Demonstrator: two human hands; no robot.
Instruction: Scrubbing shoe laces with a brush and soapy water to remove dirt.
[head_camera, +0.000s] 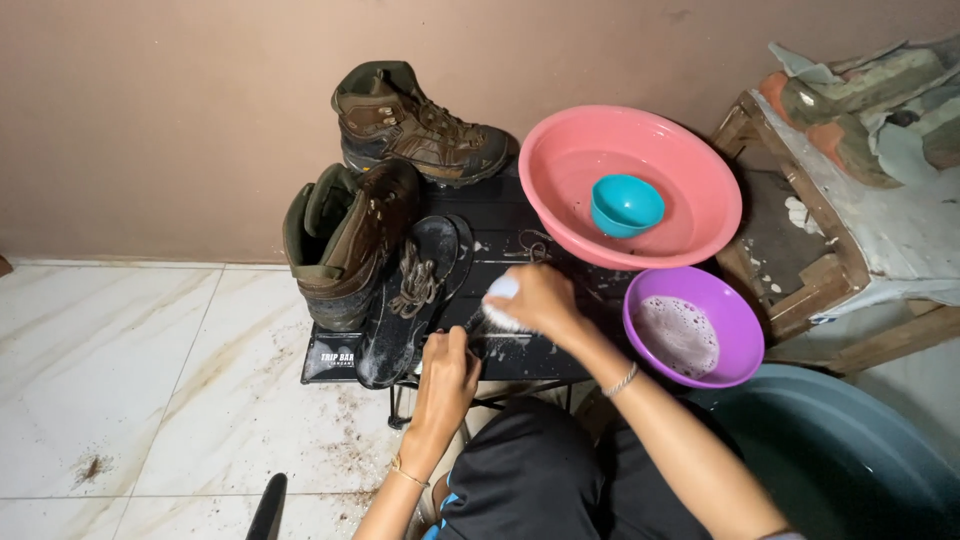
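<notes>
Right hand (535, 298): fingers closed round a white scrubbing brush (503, 305), pressed down on the small black folding table (520, 225). Left hand (447, 375): fingers curled, pinning the near end of a dark flat shoe insole (393, 335) just beside the brush. Brown laces (416, 280) lie on the insoles. Two brown leather hiking boots (345, 235) stand behind. Purple bowl of suds (695, 327) at right; pink plastic basin (632, 185) holds a teal cup (626, 205).
</notes>
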